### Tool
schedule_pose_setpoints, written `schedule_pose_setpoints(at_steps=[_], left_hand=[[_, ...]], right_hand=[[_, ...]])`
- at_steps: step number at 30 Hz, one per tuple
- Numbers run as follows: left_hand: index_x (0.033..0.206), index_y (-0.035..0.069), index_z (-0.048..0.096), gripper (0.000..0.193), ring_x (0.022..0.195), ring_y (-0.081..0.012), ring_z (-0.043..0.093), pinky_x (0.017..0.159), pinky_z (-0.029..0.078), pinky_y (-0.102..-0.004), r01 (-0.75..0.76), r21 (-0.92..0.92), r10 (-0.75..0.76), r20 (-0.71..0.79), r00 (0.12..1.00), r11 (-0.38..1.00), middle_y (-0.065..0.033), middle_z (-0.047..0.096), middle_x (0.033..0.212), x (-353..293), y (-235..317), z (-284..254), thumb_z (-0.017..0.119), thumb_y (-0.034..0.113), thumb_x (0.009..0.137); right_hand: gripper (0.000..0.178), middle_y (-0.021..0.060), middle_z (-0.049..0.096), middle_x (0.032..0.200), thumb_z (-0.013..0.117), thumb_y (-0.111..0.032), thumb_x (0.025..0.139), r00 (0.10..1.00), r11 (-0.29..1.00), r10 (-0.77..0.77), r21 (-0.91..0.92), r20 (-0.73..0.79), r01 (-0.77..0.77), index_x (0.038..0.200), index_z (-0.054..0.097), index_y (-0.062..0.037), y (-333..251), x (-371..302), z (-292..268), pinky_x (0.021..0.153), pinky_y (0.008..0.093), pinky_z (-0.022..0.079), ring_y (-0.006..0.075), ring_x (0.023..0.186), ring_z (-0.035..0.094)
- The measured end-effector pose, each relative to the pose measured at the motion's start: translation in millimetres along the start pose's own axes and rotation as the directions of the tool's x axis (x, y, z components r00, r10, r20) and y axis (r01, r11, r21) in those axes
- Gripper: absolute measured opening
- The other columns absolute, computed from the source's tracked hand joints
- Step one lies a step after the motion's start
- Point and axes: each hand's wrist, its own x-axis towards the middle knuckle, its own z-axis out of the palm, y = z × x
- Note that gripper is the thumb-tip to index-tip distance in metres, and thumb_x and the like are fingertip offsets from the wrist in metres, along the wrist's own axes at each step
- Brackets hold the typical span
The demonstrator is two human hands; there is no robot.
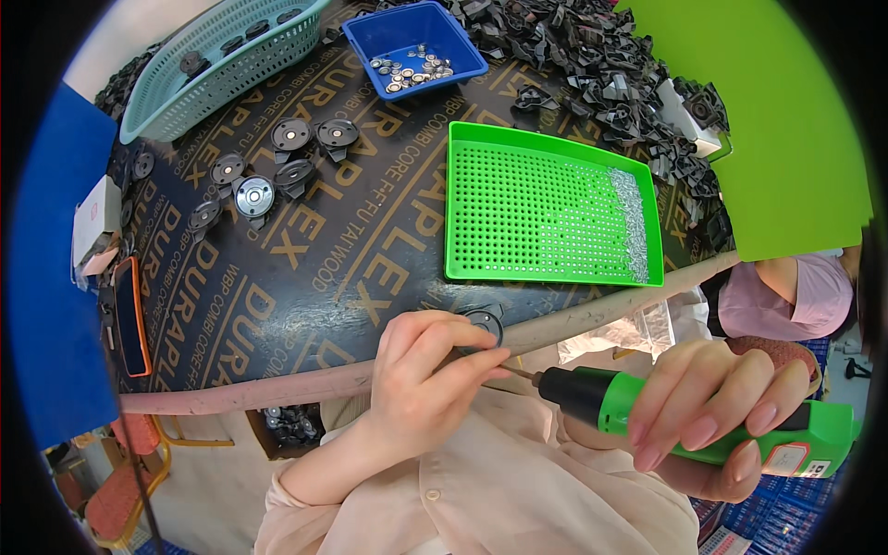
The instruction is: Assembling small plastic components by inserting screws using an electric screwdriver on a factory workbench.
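My left hand pinches a round black part with a metal centre at the near table edge. My right hand grips a green electric screwdriver. Its thin bit points left and meets my left fingertips beside the part. A green perforated tray lies just beyond, with a strip of small silver screws along its right side.
Several finished black round parts lie at the left. A blue bin of metal discs and a teal basket stand at the back. A heap of black pieces fills the back right. Another person in pink is at the right.
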Motion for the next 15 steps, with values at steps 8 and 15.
schedule_pose_setpoints(at_steps=[8,15], left_hand=[[0.103,0.007,0.070,0.047,0.099,-0.0315,0.059,0.081,0.050,-0.0371,0.029,0.078,-0.039,0.138,0.990,0.997,-0.0128,0.060,0.118,2.3,-5.1,-8.1,0.082,0.015,0.058],[0.104,0.004,0.068,0.048,0.088,-0.0289,0.060,0.071,0.052,-0.0340,0.034,0.088,-0.045,0.132,0.990,0.996,-0.0158,0.061,0.115,-6.4,-8.5,3.7,0.082,0.012,0.058]], right_hand=[[0.021,0.0173,0.056,0.085,0.052,-0.008,0.085,0.990,0.985,0.140,-0.107,0.029,-0.136,0.098,0.036,-0.0022,-1.9,-2.2,-2.9,0.038,0.0304,0.049,0.0214,0.045,0.056],[0.021,0.0172,0.057,0.085,0.052,-0.007,0.088,0.956,0.945,0.286,-0.188,0.071,-0.269,0.102,0.037,-0.0023,5.2,-8.1,2.8,0.044,0.0359,0.052,0.0250,0.053,0.060]])
